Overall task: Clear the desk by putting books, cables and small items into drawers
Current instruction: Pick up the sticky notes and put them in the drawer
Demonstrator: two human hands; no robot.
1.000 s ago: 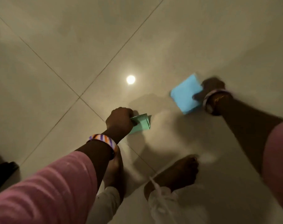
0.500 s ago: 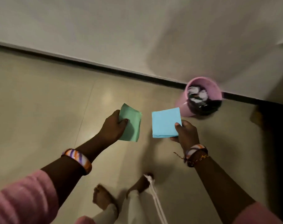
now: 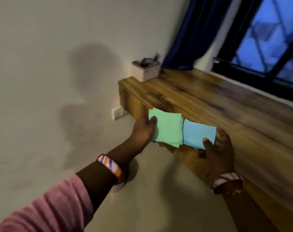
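Note:
My left hand [image 3: 143, 130] pinches a green pad of sticky notes [image 3: 167, 127] by its left edge, thumb on top. Beside it, my right hand [image 3: 217, 148] holds a blue pad of sticky notes [image 3: 197, 133] with the thumb pressed on its near edge. The two pads touch side by side, held in the air at the front edge of the wooden desk [image 3: 217, 104]. No drawer shows in this view.
A small white organiser box [image 3: 145, 71] with pens stands at the desk's far left corner. A dark blue curtain [image 3: 197, 30] and a barred window [image 3: 268, 39] lie behind the desk. A wall socket [image 3: 118, 112] sits low on the wall.
I have risen from the floor with both pads. The view swung from the tiles and pink bin up to the desk, and my hands brought the pads together at its edge.

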